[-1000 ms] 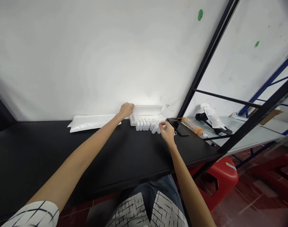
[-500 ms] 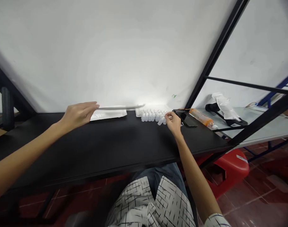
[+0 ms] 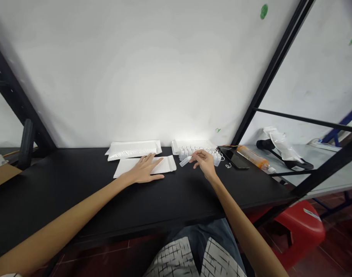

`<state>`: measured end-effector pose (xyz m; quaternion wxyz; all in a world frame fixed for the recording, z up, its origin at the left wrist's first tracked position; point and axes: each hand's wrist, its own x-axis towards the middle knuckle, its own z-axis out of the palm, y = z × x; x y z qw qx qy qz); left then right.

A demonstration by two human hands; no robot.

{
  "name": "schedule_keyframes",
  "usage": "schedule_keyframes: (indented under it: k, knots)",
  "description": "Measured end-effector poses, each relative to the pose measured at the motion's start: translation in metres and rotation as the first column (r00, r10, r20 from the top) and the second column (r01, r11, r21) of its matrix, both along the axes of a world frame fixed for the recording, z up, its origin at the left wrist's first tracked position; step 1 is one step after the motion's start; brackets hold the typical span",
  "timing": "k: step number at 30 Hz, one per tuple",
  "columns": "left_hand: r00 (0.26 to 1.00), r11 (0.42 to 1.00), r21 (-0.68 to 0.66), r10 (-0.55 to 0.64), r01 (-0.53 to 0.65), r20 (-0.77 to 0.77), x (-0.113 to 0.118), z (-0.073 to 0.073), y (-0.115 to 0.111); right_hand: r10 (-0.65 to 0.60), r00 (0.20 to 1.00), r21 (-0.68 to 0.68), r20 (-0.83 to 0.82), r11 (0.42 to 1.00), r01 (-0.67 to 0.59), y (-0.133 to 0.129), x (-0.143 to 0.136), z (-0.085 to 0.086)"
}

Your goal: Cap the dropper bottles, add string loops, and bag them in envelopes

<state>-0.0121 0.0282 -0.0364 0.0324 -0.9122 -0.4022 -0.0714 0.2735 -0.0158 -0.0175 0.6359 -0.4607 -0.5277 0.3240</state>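
Observation:
My left hand (image 3: 144, 168) lies flat with fingers spread on a white padded envelope (image 3: 168, 164) on the black table. Between the fingertips of my right hand (image 3: 204, 161) is a small translucent plastic bottle (image 3: 185, 161), tilted, its lower end pointing left toward the envelope's edge. Right behind that hand stand several similar small bottles (image 3: 217, 158) in a cluster, partly hidden by the fingers. Farther back on the left lie more white padded envelopes (image 3: 132, 149), one over another, against the wall.
A black phone (image 3: 236, 158) and an orange-wrapped plastic bottle (image 3: 252, 157) lie at the right end. Small white loops (image 3: 228, 166) rest near the phone. A cardboard piece (image 3: 2, 173) is at far left. Black frame posts (image 3: 275, 69) border the table; a red stool (image 3: 304, 227) stands below right.
My left hand has come down and right, laying the envelope it held in the air onto the table. My right hand has drawn a small bottle away from the cluster.

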Motion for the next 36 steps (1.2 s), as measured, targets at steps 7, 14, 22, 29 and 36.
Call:
schedule_keyframes:
  k: [7,14,22,29,36]
  knots:
    - [0.990,0.980,0.151,-0.136,0.131,0.025,-0.007,-0.016,-0.013,0.076,0.997,-0.063,0.023,0.995,-0.075,0.007,-0.027,-0.001]
    - [0.990,0.932,0.334,-0.124,0.140,-0.068,0.000,-0.013,-0.018,0.098,0.990,-0.114,0.101,0.990,-0.086,0.003,-0.030,-0.009]
    - [0.995,0.921,0.377,-0.091,0.096,-0.030,0.008,-0.015,-0.023,0.227,0.951,-0.225,0.212,0.958,-0.178,-0.001,-0.041,-0.019]
    - [0.994,0.903,0.418,-0.112,0.101,0.001,0.006,-0.019,-0.020,0.017,0.866,0.009,0.500,1.000,-0.025,0.001,-0.019,-0.016]
    - [0.992,0.911,0.396,-0.126,0.112,0.009,0.006,-0.018,-0.020,-0.680,0.329,0.406,0.656,0.685,0.605,0.000,0.054,0.000]
